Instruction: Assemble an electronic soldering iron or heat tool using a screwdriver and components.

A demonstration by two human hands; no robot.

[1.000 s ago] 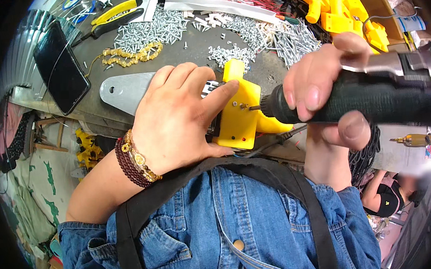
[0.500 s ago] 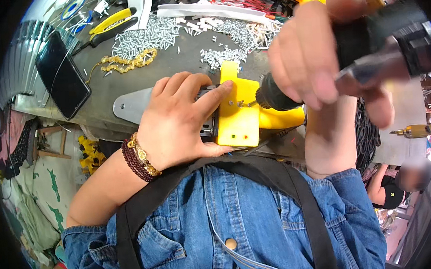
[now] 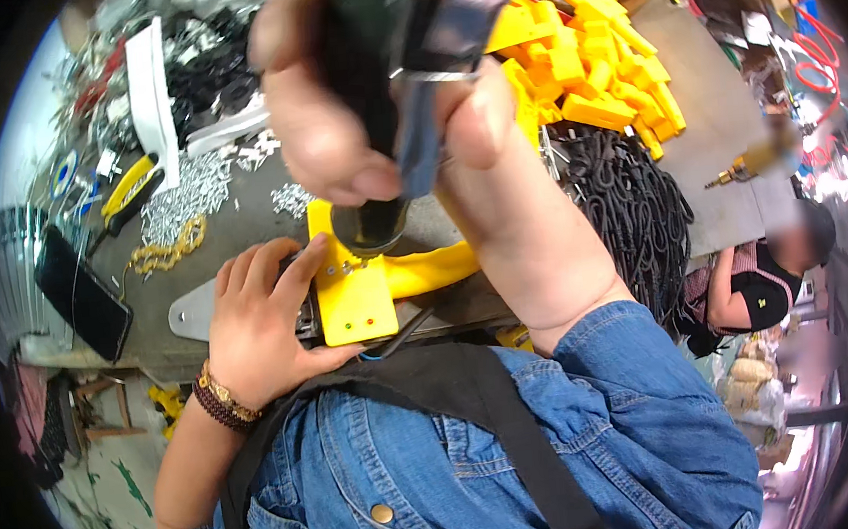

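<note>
A yellow plastic housing (image 3: 357,313) with a curved yellow handle (image 3: 434,269) and a grey metal plate (image 3: 193,308) lies at the table's near edge. My left hand (image 3: 262,310) steadies it, thumb along its near edge and index finger by its far corner. Small screws (image 3: 347,268) sit in the housing face, with a green and a red dot nearer me. My right hand (image 3: 326,124), smeared by motion, is wrapped round a dark power screwdriver (image 3: 372,224). Its round nose hangs over the far right part of the housing; the bit's tip is hidden.
Loose screws (image 3: 186,198) are heaped behind my left hand, near yellow-handled pliers (image 3: 131,192) and a black phone (image 3: 82,293). Yellow plastic parts (image 3: 596,56) pile up at back right, above black coiled cords (image 3: 625,191). Another person (image 3: 755,281) sits at the right, near a brass-coloured power tool (image 3: 756,161).
The view has swung right, bringing the yellow pile and black cords into sight. The power screwdriver has tipped more upright over the housing. My left hand keeps its hold.
</note>
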